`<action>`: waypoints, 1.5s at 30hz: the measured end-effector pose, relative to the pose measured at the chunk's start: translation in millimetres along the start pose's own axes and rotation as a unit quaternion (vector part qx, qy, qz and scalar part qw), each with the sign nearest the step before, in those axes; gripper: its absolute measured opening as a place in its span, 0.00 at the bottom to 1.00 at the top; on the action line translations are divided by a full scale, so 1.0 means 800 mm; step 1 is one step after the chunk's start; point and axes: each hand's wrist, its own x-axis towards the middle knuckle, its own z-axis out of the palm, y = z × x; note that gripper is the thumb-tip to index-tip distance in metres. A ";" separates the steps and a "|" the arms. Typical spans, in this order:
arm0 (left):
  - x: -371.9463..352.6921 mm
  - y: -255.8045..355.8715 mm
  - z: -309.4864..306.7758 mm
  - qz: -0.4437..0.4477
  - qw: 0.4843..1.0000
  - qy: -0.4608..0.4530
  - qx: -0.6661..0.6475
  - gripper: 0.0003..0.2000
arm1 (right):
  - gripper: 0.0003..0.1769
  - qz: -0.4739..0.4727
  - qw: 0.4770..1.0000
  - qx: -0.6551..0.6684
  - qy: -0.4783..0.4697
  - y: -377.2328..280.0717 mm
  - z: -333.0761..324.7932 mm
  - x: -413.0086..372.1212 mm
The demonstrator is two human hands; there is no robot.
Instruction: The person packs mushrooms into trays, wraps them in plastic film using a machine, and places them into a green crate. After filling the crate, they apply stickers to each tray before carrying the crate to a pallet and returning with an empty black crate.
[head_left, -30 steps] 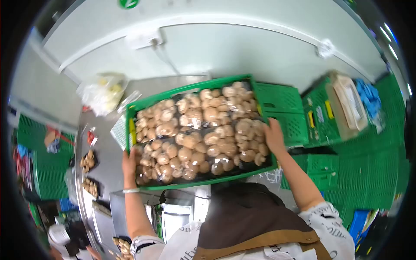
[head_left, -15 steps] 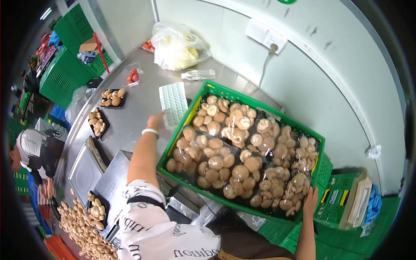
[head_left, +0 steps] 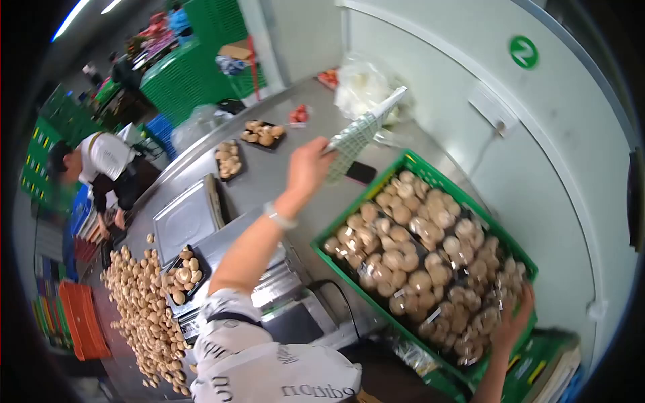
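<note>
My left hand (head_left: 308,168) is raised above the steel table, its fingers closed on the edge of a sheet of printed labels (head_left: 355,140), which is tilted up and blurred. My right hand (head_left: 512,324) is at the right end of a green crate (head_left: 363,290), gripping its rim, with fingertips beside the packs inside. Film-wrapped packs of brown mushrooms (head_left: 423,262) fill the crate. Below the sheet, a dark phone (head_left: 361,172) lies on the table.
Mushroom trays (head_left: 229,160), a scale (head_left: 295,316) and a loose mushroom pile (head_left: 144,309) occupy the table. A plastic bag (head_left: 363,87) and red tomatoes (head_left: 299,114) are at the back. Another person (head_left: 111,161) bends over at left. An orange crate (head_left: 82,319) stands beyond the pile.
My left hand has picked the label sheet up off the table, uncovering the phone. The crate has shifted lower right in view as the camera turned. My right hand remains at its right end.
</note>
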 end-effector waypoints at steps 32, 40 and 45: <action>-0.276 0.223 -0.163 -0.017 0.928 -0.363 -0.085 0.05 | 0.15 -0.578 0.726 0.133 -0.348 -0.184 0.081 0.044; -0.274 0.163 -0.160 -0.220 0.849 -0.435 -0.203 0.07 | 0.11 -0.641 0.693 0.188 -0.271 -0.187 0.128 0.022; -0.282 0.110 -0.157 -0.277 0.829 -0.429 -0.227 0.07 | 0.10 -0.468 0.747 0.277 -0.382 -0.204 0.148 0.051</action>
